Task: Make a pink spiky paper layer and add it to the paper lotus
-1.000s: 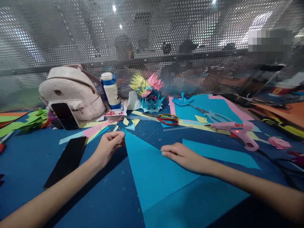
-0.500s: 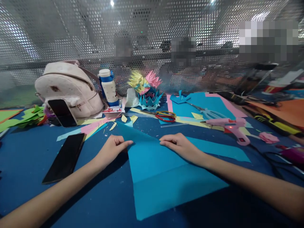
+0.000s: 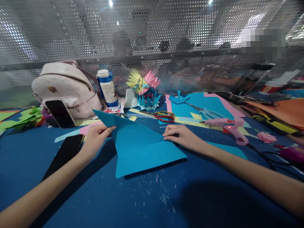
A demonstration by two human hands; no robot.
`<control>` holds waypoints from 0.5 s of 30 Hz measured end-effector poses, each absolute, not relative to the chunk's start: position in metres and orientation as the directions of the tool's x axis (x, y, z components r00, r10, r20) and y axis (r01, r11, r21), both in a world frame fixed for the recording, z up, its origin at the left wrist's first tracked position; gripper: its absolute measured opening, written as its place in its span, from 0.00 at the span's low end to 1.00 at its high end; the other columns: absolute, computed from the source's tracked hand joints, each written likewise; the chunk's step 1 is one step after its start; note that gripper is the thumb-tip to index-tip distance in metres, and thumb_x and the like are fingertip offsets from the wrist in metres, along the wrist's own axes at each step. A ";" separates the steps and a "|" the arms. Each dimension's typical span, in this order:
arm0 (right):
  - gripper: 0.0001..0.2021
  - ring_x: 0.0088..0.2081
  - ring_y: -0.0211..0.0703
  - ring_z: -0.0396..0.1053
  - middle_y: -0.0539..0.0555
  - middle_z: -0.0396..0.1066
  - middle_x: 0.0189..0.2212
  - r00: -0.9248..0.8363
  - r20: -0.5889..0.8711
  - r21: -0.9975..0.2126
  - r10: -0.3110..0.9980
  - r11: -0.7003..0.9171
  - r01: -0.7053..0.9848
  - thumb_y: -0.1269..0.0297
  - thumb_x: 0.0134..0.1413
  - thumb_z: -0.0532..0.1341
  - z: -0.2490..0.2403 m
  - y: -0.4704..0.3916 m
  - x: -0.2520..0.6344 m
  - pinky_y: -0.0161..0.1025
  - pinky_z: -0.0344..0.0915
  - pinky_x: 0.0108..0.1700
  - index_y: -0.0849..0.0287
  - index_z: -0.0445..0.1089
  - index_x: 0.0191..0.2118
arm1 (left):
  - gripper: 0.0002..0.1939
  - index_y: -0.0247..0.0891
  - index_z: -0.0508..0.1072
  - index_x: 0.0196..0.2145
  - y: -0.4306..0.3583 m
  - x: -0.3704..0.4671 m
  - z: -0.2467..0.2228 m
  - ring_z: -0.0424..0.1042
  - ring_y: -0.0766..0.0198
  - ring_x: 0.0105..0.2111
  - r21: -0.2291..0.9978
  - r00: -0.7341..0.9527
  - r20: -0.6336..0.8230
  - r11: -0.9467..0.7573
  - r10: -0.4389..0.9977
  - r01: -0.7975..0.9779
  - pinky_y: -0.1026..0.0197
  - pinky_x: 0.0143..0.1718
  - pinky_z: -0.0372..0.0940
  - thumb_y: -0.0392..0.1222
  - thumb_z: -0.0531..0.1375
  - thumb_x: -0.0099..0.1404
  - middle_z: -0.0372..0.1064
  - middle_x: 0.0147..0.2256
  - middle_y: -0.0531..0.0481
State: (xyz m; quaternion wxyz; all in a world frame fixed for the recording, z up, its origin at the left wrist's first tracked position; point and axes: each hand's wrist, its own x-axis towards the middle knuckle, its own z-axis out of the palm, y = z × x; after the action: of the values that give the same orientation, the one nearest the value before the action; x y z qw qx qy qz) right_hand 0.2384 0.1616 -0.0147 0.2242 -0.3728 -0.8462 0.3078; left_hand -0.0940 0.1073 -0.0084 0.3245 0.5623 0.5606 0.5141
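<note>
Between my hands a sheet of blue paper [image 3: 140, 145] is held up at a slant above the dark blue table [image 3: 106, 196]. My left hand [image 3: 96, 139] pinches its left edge between thumb and fingers, below the pointed upper left corner. On the right edge, my right hand [image 3: 181, 136] pinches the sheet near its middle. The paper's lower edge hangs toward me and casts a shadow. A second blue piece [image 3: 228, 150] lies flat on the table, partly behind my right forearm. A black phone [image 3: 64, 153] rests beside my left forearm.
Red-and-gold scissors [image 3: 165, 116], blue-handled scissors [image 3: 209, 114] and a pink glue gun [image 3: 229, 125] with a lit red light lie beyond my hands. Folded paper flowers [image 3: 148, 99], a bottle [image 3: 107, 88] and a backpack [image 3: 66, 88] stand against the perforated metal wall. Paper scraps are scattered about.
My left hand has moved left and up with its edge of the blue paper. The sheet has lifted, its lower edge now farther from me. My right hand has shifted slightly.
</note>
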 end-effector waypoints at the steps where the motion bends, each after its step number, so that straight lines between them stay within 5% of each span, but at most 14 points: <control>1: 0.09 0.34 0.42 0.71 0.54 0.74 0.33 -0.619 0.156 -0.681 0.770 0.538 0.497 0.60 0.56 0.62 -0.015 0.162 0.239 0.39 0.64 0.37 0.57 0.79 0.34 | 0.11 0.36 0.77 0.29 0.106 -0.094 -0.009 0.75 0.60 0.30 0.936 -0.143 0.213 -0.159 0.967 0.314 0.59 0.33 0.71 0.48 0.64 0.57 0.77 0.29 0.49; 6: 0.07 0.34 0.41 0.70 0.52 0.74 0.32 -0.620 0.169 -0.656 0.767 0.556 0.510 0.62 0.55 0.63 -0.021 0.164 0.241 0.37 0.63 0.37 0.58 0.77 0.32 | 0.20 0.36 0.75 0.40 0.101 -0.090 -0.015 0.77 0.52 0.39 0.865 0.123 0.082 -0.132 0.989 0.485 0.54 0.38 0.72 0.48 0.68 0.52 0.78 0.40 0.44; 10: 0.06 0.33 0.40 0.70 0.52 0.74 0.31 -0.639 0.171 -0.634 0.750 0.581 0.512 0.63 0.56 0.62 -0.024 0.165 0.242 0.36 0.62 0.36 0.58 0.75 0.32 | 0.22 0.33 0.75 0.43 0.097 -0.087 -0.022 0.76 0.48 0.41 0.692 0.222 -0.025 -0.143 0.975 0.707 0.51 0.39 0.71 0.50 0.66 0.54 0.76 0.43 0.38; 15: 0.06 0.34 0.39 0.70 0.52 0.73 0.32 -0.708 0.189 -0.552 0.680 0.670 0.496 0.65 0.58 0.61 -0.022 0.164 0.245 0.35 0.62 0.36 0.58 0.74 0.34 | 0.17 0.34 0.76 0.40 0.093 -0.087 -0.028 0.75 0.50 0.38 0.555 0.296 0.078 -0.289 0.952 0.780 0.52 0.37 0.70 0.49 0.61 0.60 0.76 0.40 0.39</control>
State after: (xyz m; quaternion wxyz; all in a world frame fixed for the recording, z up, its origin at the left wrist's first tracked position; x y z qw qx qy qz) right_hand 0.2449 0.1641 -0.0222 0.1933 -0.3293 -0.8930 0.2380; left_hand -0.0868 0.0932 -0.0282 0.2120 0.7767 0.5575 0.2025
